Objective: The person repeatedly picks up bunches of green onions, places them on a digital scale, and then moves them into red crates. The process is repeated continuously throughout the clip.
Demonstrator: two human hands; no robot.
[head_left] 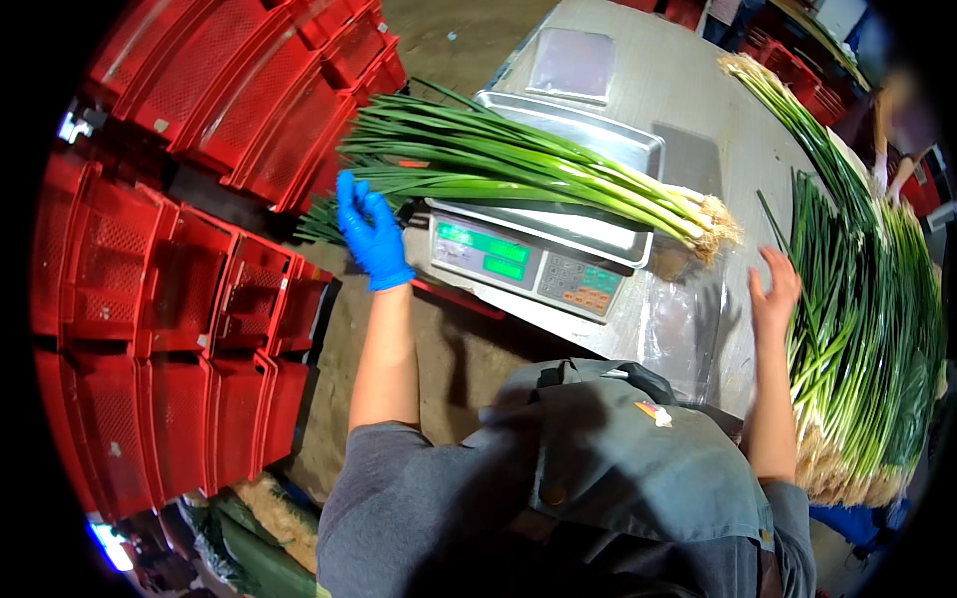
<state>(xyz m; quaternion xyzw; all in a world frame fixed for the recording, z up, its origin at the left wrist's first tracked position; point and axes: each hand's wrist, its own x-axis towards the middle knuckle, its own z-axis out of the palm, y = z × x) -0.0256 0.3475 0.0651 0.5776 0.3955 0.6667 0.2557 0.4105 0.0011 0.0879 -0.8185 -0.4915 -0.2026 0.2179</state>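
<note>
A bunch of green onions (578, 179) with pale roots lies across the steel pan (618, 239) of a digital scale (488, 259), its long leaves hanging past the pan's left side. My left hand (374, 234), in a blue glove, is at those leaf tips with fingers apart and slightly curled; whether they touch the leaves I cannot tell. My bare right hand (774, 289) is held open and empty to the right of the scale, beside a big pile of green onions (857, 339).
Stacked red crates (169, 269) fill the left side. The table (678, 90) bears a small flat square item (573, 65) behind the scale and a clear plastic sheet (683, 339). At upper right a co-worker's hands (887, 174) reach toward more onions (807, 130).
</note>
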